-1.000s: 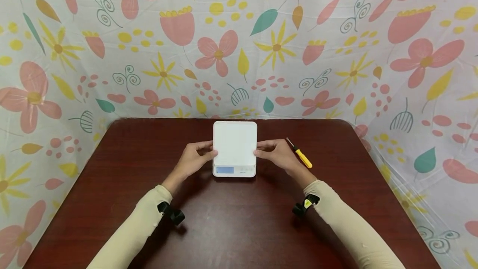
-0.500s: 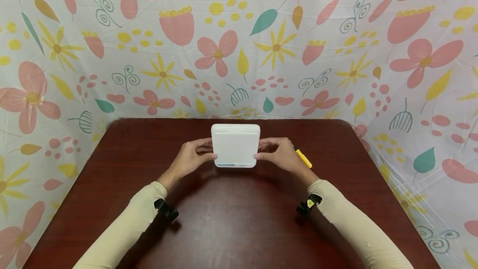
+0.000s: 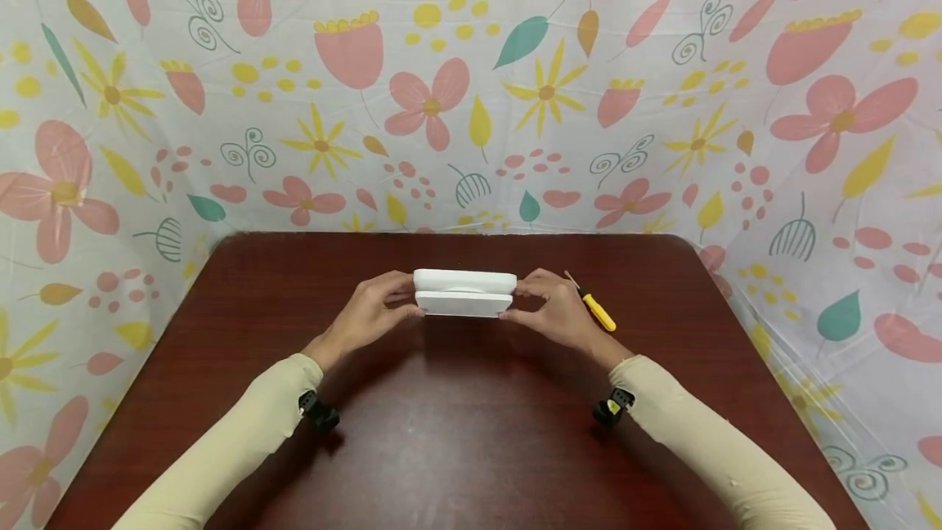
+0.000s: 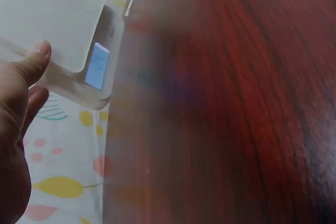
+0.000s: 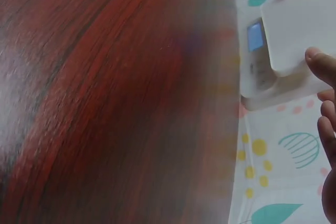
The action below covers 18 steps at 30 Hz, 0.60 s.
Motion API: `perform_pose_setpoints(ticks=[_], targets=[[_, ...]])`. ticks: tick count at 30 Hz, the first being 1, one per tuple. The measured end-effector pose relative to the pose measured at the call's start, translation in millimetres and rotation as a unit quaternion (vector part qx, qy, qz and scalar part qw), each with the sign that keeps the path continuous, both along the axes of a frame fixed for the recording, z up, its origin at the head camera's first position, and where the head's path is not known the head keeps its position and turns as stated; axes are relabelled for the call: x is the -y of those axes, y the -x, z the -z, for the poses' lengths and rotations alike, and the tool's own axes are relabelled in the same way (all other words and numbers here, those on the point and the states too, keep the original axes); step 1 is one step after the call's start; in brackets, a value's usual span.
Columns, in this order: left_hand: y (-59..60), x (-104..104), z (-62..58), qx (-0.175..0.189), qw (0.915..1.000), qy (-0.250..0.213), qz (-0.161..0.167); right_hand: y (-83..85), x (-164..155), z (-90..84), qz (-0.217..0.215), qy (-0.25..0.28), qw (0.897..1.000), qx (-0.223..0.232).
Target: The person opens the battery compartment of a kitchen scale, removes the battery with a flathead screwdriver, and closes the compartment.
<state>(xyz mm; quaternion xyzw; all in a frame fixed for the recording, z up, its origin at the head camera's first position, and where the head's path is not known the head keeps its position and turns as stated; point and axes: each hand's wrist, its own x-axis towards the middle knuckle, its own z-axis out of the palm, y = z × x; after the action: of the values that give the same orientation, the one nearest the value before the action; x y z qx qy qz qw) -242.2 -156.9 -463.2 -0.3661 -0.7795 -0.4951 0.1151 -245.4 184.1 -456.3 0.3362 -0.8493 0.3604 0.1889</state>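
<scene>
tipped white scale [image 3: 464, 303]

left hand [image 3: 371, 309] pinches its nine o'clock side, right hand [image 3: 557, 311] its three, likely to keep it steady near the counter's [image 3: 456, 432] twelve o'clock edge. yellow screwdriver [image 3: 599, 313] lies at its three o'clock.

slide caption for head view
Left hand and right hand hold a tilted white scale; a yellow screwdriver lies on the table.

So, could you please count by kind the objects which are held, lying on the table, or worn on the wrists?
White scale, held between left hand and right hand: 1
Yellow-handled screwdriver, on the table: 1
Black wrist devices, one per wrist: 2
Total: 4
</scene>
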Motion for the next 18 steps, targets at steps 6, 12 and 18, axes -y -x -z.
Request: perform_pose_setpoints(ticks=[6, 12, 18], targets=[[4.5, 3.0, 5.7, -0.216, 0.9724, 0.087, -0.012, 4.0, -2.9, 6.7, -0.036, -0.027, 0.994, -0.1], [6.8, 5.7, 8.2, -0.33, 0.9336, 0.139, -0.011, 6.8, -6.4, 13.7, -0.079, -0.054, 0.983, -0.159], [8.4, 8.0, 11.3, -0.398, 0.9018, 0.168, -0.006, 10.6, -5.7, 17.4, -0.109, -0.101, 0.964, -0.223]])
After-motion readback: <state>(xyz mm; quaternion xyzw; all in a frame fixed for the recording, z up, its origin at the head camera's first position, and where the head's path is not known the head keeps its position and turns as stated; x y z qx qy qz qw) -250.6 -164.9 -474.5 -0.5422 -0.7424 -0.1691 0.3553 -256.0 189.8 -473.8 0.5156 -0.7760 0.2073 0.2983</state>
